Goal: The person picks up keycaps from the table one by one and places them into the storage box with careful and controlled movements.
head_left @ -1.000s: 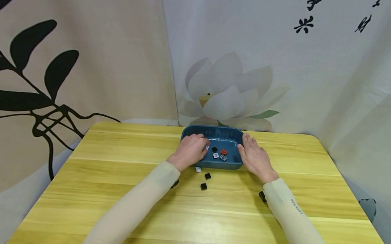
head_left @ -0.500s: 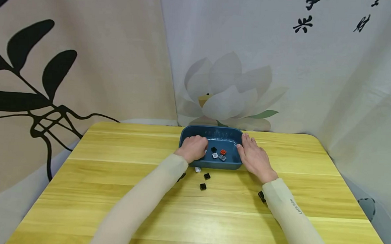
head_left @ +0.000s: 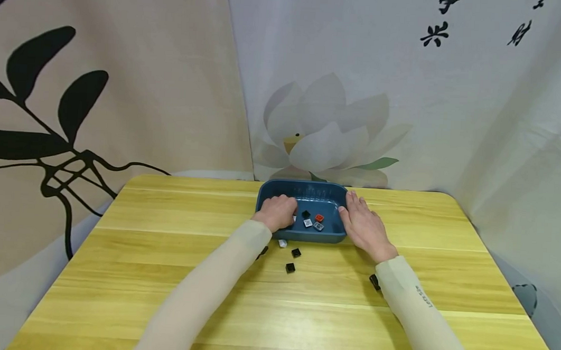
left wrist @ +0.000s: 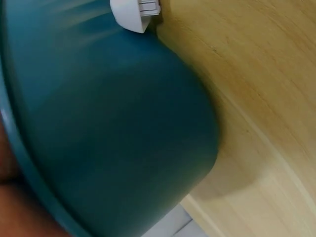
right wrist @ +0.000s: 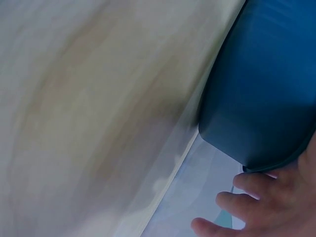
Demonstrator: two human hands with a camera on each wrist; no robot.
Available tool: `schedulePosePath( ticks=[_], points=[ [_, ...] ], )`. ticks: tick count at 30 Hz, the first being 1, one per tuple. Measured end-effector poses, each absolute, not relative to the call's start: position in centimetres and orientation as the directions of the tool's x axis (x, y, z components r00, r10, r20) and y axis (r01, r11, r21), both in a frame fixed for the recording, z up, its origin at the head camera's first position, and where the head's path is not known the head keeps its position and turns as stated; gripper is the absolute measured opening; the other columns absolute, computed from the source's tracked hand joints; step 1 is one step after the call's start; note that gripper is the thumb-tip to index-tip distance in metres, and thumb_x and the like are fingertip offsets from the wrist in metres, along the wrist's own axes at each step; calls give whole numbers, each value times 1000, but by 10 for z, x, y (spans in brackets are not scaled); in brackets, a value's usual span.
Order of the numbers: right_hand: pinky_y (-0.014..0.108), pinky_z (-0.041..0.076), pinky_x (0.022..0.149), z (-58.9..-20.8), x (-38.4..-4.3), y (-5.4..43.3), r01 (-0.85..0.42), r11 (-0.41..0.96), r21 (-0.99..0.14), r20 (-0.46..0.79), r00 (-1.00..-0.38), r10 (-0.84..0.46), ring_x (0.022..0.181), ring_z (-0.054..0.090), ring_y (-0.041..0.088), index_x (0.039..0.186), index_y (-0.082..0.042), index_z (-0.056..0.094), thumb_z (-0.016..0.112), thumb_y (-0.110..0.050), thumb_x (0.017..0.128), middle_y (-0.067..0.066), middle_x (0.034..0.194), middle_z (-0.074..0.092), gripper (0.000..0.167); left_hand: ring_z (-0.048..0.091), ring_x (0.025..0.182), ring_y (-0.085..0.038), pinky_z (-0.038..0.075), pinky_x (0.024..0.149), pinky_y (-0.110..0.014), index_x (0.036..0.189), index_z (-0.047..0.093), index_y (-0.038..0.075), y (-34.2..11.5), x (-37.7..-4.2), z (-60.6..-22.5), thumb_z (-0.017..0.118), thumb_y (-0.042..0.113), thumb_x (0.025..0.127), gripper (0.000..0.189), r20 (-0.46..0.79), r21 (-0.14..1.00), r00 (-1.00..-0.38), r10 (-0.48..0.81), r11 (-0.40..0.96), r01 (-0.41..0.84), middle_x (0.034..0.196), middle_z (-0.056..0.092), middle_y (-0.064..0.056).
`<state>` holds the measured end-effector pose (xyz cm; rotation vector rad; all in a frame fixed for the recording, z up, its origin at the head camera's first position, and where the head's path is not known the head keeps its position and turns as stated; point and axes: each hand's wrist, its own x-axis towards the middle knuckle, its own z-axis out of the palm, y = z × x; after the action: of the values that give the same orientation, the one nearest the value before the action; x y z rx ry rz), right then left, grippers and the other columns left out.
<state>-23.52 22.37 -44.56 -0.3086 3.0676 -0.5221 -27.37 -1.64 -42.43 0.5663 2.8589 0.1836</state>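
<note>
The blue tray [head_left: 312, 238] stands at the table's back edge. My left hand [head_left: 276, 213] reaches over its near left side, fingers bent down inside; a small white block [head_left: 294, 218] shows at the fingertips, mostly hidden by the hand. My right hand [head_left: 364, 225] lies with straight fingers along the tray's right end. On the tray floor are a black block [head_left: 306, 214], a red block [head_left: 319, 217], a white block with a dark marking [head_left: 307, 223] and a greyish block [head_left: 318, 226]. The left wrist view shows mainly the tray's outer wall [left wrist: 113, 128].
In front of the tray a white piece [head_left: 282, 243] lies close to its wall, and two black blocks [head_left: 296, 252] [head_left: 290, 268] lie nearer on the wooden table [head_left: 348, 326]. A printed curtain [head_left: 180, 85] hangs right behind the table.
My left hand has moved forward and lower into the tray, and the white block at its fingertips has shifted nearer the tray's front wall. My right hand stays in place.
</note>
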Motion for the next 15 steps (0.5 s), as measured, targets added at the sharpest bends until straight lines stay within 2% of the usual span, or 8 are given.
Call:
schedulePosePath(
  ticks=[4,7,11,15],
  points=[
    [66,26,117,-446,-235,223,-189,926,-328,11,-980,-196,154,19,45,163,4,17,25,-40,114,21,170,15,66,63,88,-20,56,83,-41,118,76,14,-22,-268,-420,70,25,101,22,-167,160,-901,400,913,376,107,71,-4],
    [66,26,117,-445,-234,222,-186,925,-332,8,-981,-195,154,19,45,163,4,17,25,-40,114,21,170,15,66,65,95,-22,57,83,-42,125,75,14,-29,-261,-414,71,29,101,29,-104,159,-893,439,893,420,112,70,-5],
    [66,27,117,-445,-235,222,-188,922,-338,11,-981,-195,154,20,45,163,4,17,25,-39,114,22,170,16,66,66,110,-25,56,91,-43,138,68,14,-41,-252,-405,71,32,100,42,-7,150,-862,508,852,501,128,66,-8],
    [66,27,117,-446,-234,223,-187,920,-344,9,-981,-196,154,20,45,163,4,17,25,-40,114,22,170,16,66,61,123,-28,51,103,-46,147,60,13,-56,-243,-393,70,36,100,52,36,151,-840,542,828,540,142,60,-11]
  ],
)
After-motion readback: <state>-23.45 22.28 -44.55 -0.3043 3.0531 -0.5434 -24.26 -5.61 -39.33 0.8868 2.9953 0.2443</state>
